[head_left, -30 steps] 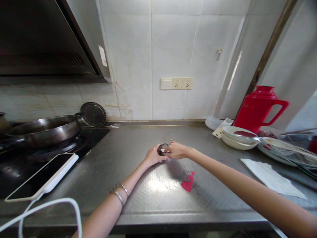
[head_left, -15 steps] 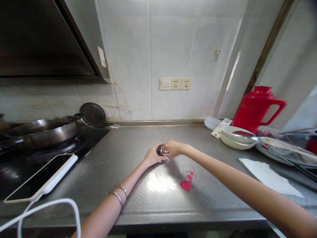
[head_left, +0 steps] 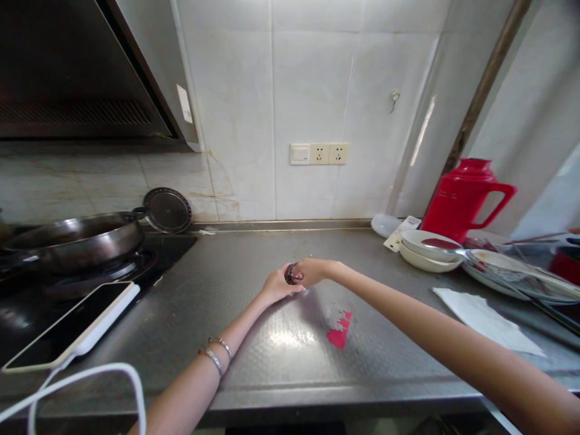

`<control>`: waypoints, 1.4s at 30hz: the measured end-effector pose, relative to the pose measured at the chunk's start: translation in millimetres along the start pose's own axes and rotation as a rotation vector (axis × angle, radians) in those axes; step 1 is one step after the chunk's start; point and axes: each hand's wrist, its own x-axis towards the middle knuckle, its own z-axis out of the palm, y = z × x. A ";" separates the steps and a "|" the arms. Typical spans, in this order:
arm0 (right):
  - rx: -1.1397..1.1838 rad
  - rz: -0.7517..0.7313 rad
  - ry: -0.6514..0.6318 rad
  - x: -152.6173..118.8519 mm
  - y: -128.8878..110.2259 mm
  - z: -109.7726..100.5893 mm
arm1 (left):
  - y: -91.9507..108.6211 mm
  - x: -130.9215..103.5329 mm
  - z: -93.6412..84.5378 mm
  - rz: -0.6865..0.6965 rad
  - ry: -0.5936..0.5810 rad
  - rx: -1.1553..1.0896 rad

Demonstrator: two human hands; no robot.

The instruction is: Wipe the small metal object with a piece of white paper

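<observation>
My left hand (head_left: pixel 277 286) and my right hand (head_left: pixel 312 272) meet low over the middle of the steel counter (head_left: pixel 235 338). Between them is a small dark, rounded object (head_left: pixel 291 273) with lighter marks; its kind does not show. The left fingers and thumb close around it from the left. From the right, my other hand is curled against it with bent fingers, partly hiding it. A bit of something clear or white peeks out beneath the fingers. Closer to me on the counter lies a torn red patch (head_left: pixel 339 333).
At left, a steel pan (head_left: pixel 86 244) sits on the black stove, beside a white-cased phone (head_left: pixel 72 329) with a white cable. Stacked bowls (head_left: pixel 428 260), a red thermos jug (head_left: pixel 466 196), plates and a white paper sheet (head_left: pixel 487 320) occupy the right side.
Both hands stay together around the dark object, with only a slight shift. The whole view has moved slightly.
</observation>
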 end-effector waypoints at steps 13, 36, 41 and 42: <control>-0.011 0.045 0.065 -7.2 -6.7 4.6 | -3.9 2.0 0.5 0.017 -0.007 0.033; -0.045 0.112 0.298 -28.0 4.2 31.6 | -0.5 3.0 -0.1 -0.007 0.030 0.101; 0.027 0.102 0.397 -30.7 14.5 41.8 | -2.5 5.2 2.1 -0.048 0.021 0.029; 0.045 0.093 0.415 -31.2 15.8 43.8 | -2.9 5.6 2.7 -0.051 0.018 0.004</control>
